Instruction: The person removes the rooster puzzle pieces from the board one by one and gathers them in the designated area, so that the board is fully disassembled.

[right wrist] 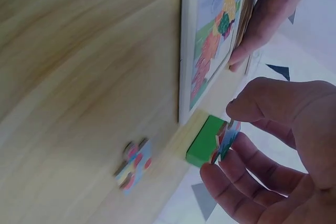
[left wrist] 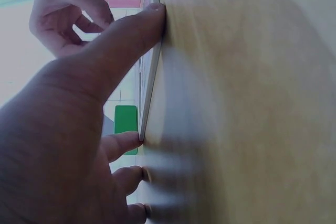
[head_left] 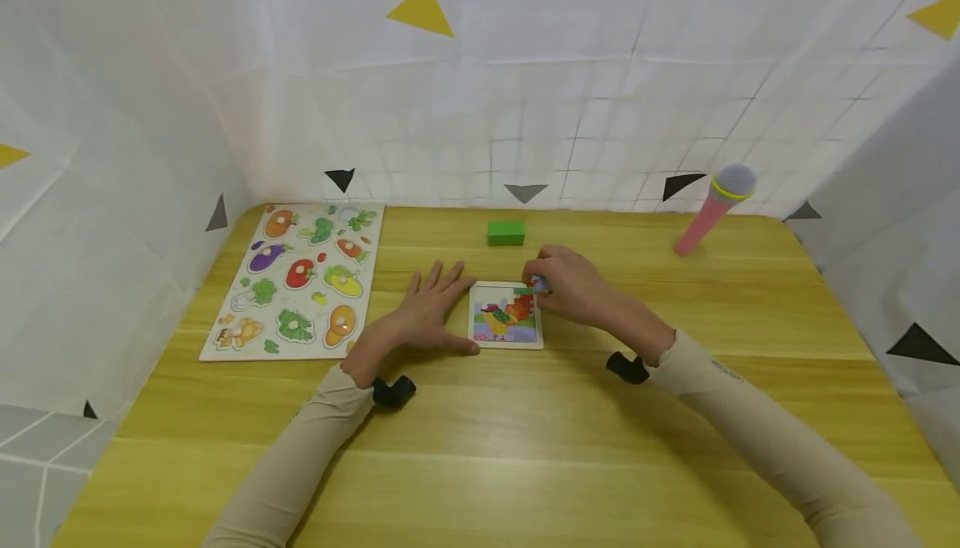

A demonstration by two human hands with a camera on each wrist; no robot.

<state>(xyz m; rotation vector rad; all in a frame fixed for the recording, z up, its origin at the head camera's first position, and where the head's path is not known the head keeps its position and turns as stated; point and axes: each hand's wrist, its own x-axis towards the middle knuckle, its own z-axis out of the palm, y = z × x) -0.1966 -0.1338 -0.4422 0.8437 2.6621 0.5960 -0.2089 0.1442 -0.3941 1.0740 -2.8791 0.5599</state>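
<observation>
Yellow wood grain runs across the desk (head_left: 525, 448), and a small framed puzzle (head_left: 505, 315) lies flat near its middle; the left hand (head_left: 431, 306) lies flat beside the puzzle's left edge, fingers straight and spread, thumb against the frame's near left corner; the right hand (head_left: 573, 285) hovers over the puzzle's far right corner, thumb and fingers pinching a piece (right wrist: 227, 139); a second piece (right wrist: 133, 164) lies loose on the desk just right of the frame, hidden under the right hand in the head view; a green block (head_left: 506, 233) sits beyond the puzzle, apart from both hands; a vegetable board (head_left: 300, 281) lies on the left side of the desk, well apart from the left hand; a pink microphone (head_left: 712, 208) leans at the far right against the white cloth wall (head_left: 480, 98), which closes in the desk on the left, far and right sides and carries yellow and black triangles.
</observation>
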